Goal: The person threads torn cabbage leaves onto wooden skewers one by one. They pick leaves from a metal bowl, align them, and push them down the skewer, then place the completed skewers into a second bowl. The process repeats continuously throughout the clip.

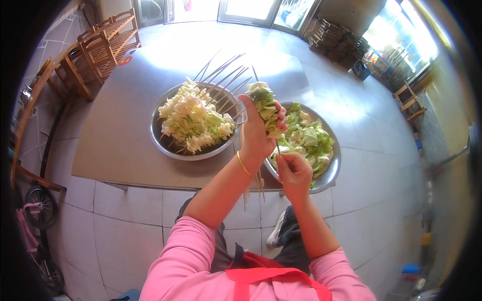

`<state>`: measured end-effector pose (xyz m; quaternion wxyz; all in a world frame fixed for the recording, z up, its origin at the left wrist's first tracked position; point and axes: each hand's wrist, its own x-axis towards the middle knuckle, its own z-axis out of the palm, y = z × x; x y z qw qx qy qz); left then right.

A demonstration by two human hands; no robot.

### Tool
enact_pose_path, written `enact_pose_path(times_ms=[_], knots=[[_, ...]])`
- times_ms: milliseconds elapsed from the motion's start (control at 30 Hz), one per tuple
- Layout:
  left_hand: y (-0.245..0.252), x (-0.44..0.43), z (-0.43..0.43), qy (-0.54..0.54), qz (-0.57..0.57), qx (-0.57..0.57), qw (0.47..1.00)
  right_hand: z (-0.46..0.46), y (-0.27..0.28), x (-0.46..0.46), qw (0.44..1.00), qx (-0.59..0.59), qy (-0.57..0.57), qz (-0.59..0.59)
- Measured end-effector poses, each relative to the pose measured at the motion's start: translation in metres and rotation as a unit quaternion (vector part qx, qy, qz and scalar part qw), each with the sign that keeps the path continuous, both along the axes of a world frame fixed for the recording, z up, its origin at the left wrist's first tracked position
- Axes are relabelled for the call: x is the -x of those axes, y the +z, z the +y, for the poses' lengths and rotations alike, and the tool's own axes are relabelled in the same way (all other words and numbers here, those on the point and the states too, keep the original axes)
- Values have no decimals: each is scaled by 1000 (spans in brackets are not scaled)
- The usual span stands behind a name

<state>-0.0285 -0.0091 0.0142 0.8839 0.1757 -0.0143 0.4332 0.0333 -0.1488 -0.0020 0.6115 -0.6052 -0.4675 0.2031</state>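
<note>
My left hand (260, 120) wraps around a skewer of cabbage leaves (266, 107), folded pieces packed tightly along the stick. Below it, my right hand (295, 171) pinches the lower end of that thin skewer stick (278, 146) between thumb and fingers. Left of my hands, a steel basin (188, 156) holds a heap of filled cabbage skewers (194, 113), their bare sticks fanning out over the far right rim. Partly behind my right hand, a second steel basin (335, 165) contains loose torn cabbage leaves (310, 137). Several bare skewers (260, 182) lie under my left forearm, jutting past the table's near edge.
Both basins rest on a metal-topped table (116, 139); the right one reaches its right edge. Wooden chairs (99, 52) stand at the far left, and a pink bicycle (35, 222) is at the lower left. Stacked dark material (335, 41) sits by the far right wall.
</note>
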Motion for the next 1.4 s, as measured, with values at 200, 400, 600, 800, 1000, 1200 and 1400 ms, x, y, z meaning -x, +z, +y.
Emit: enact_pose_path(times_ms=[200, 400, 600, 800, 1000, 1200, 1400], knots=[[-2, 1, -2, -32, -7, 34, 999, -7, 7, -4, 942, 59, 95, 317], [-1, 1, 4, 2, -12, 28, 1000, -1, 4, -2, 957, -44, -82, -275], [1, 3, 8, 105, 53, -5, 993, 4, 16, -33, 912, -63, -139, -381], [1, 5, 4, 195, 76, -37, 977, 3, 18, -57, 895, -36, -136, -424], [20, 6, -46, 435, 94, -223, 867, 26, 33, -70, 954, 0, -114, -277], [35, 27, -93, 384, -21, -511, 769, 84, 65, -50, 888, -71, 94, -444], [43, 31, -98, 361, -28, -545, 756, 163, 47, -22, 797, -69, 244, -548]])
